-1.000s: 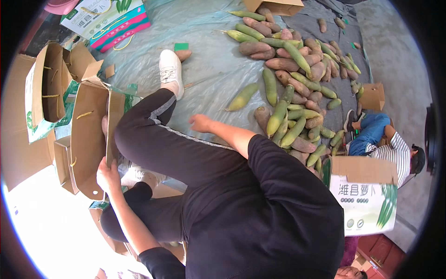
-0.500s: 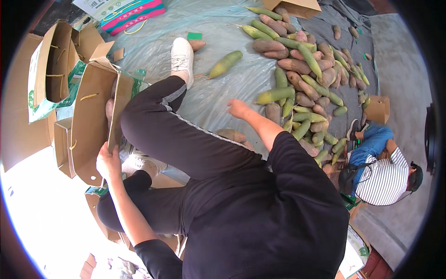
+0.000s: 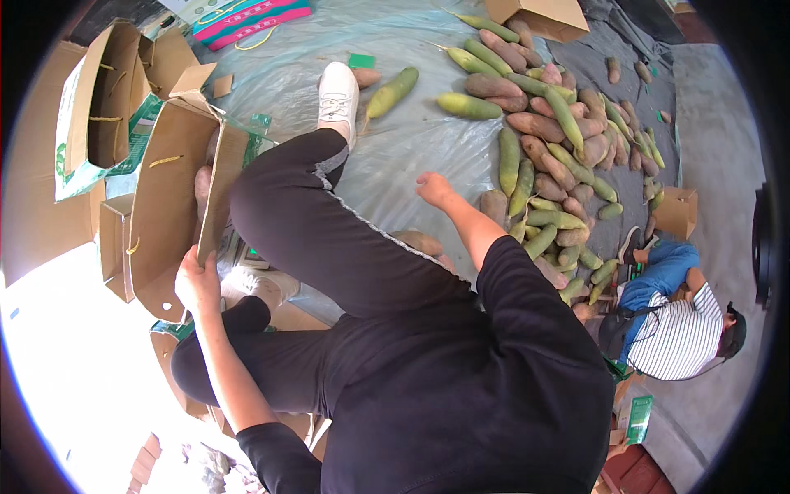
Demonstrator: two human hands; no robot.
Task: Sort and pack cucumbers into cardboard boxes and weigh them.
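Observation:
My left hand [image 3: 197,284] is closed on the upper edge of a tall open cardboard box [image 3: 169,193], which holds a few reddish radishes [image 3: 202,185]. Over the plastic sheet [image 3: 370,193] hangs my right hand [image 3: 434,188], its fingers curled and nothing visible in them. To its right spreads a big pile of green radishes [image 3: 508,160] and reddish-brown radishes [image 3: 535,125]. One green radish [image 3: 469,105] lies at the pile's left side, beyond my right hand. Another green radish [image 3: 392,92] rests beside my white shoe [image 3: 337,90].
More open cardboard boxes [image 3: 103,107] with yellow cord handles crowd the left. A pink and teal box [image 3: 251,23] stands at the far edge. An open carton [image 3: 543,16] sits behind the pile. At right, a person in a striped shirt [image 3: 675,337] crouches near a small carton [image 3: 676,212].
The green radish on the pile's left edge has moved farther away onto the sheet. The lone radish now lies closer to my shoe. My left hand keeps its hold on the box.

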